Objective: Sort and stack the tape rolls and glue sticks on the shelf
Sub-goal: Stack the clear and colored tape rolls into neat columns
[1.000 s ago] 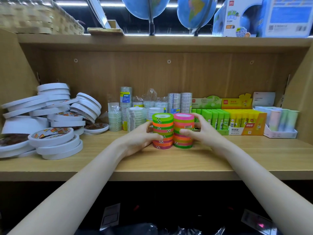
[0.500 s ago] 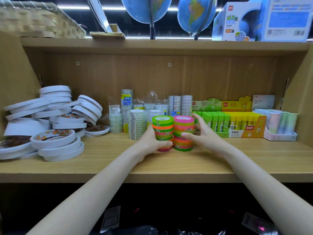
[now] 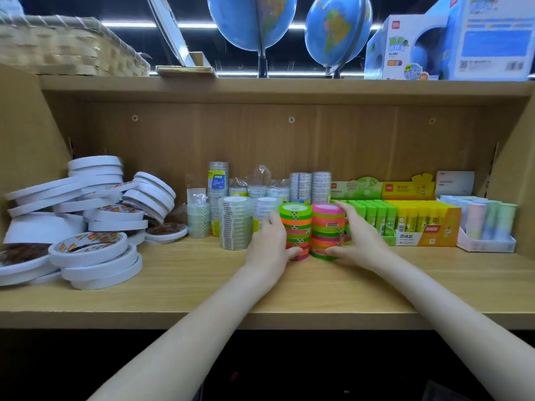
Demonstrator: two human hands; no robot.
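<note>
While my left hand and right hand seemingly curl around the two tape stacks, uneven pushing could topple them into the glue sticks.

"GLOBE" and "App" on the globe box.

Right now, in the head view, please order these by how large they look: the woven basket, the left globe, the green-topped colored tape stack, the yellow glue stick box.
1. Woven basket, cut off at the frame edge.
2. Left globe, also cut off at the top.
3. Yellow glue stick box.
4. Green-topped colored tape stack.
The basket and globe are close, so their order is unsure.
</note>
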